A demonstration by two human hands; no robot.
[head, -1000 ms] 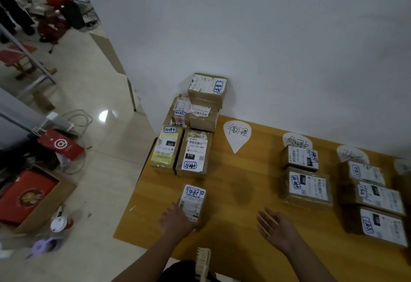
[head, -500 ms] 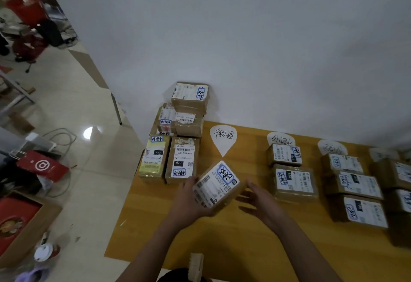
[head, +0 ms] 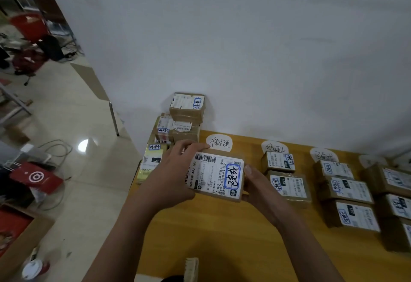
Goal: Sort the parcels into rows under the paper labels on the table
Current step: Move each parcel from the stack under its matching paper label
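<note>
A brown parcel (head: 216, 176) with a white shipping label and a blue-framed handwritten sticker is held above the yellow table (head: 233, 237). My left hand (head: 175, 172) grips its left side, fingers curled over the far edge. My right hand (head: 258, 187) holds its right side with the thumb on the edge. It hovers just below the first paper label (head: 219, 143). Further paper labels (head: 274, 147) (head: 323, 155) lie to the right, each with a row of parcels (head: 289, 185) (head: 343, 189) beneath.
An unsorted stack of parcels (head: 186, 112) stands at the table's far left corner against the white wall, with a yellow-labelled parcel (head: 152, 161) beside it. More parcels (head: 395, 192) fill the right edge. A brush (head: 191, 268) lies at the near edge. Boxes and cables litter the floor at left.
I picked the parcel up from the near left of the table with my left hand; my right hand joined it. The parcel has turned label-up and moved toward the first paper label.
</note>
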